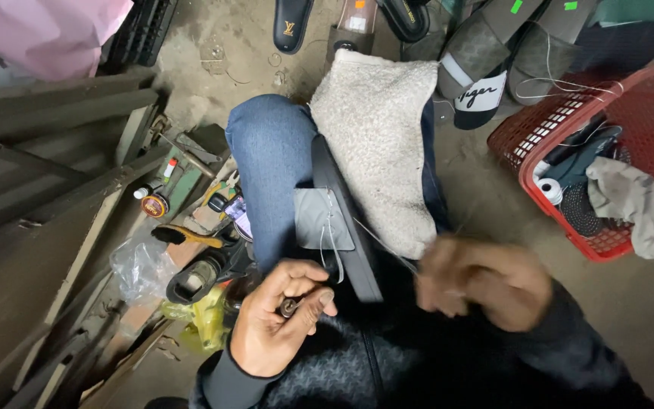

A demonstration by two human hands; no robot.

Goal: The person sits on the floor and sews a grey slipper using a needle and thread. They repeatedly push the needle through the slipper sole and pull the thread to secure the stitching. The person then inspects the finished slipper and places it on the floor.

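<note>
Dirt floor, red basket [524,144] far right. Left hand [274,322] closed on small metal tool [290,307]; right hand [486,284] blurred, fist pulling thread [387,251] beside black slide sandal [346,220].

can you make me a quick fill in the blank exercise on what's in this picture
1. The left hand grips a small tool beside the dark slide sandal lying across the person's ____.
2. The basket at the right is ____ in colour.
3. The right hand is blurred and seems to pull a pale ____ from the sandal.
4. A woolly cream cloth covers one knee; the other leg wears blue ____.

Missing words: lap; red; thread; jeans
</note>
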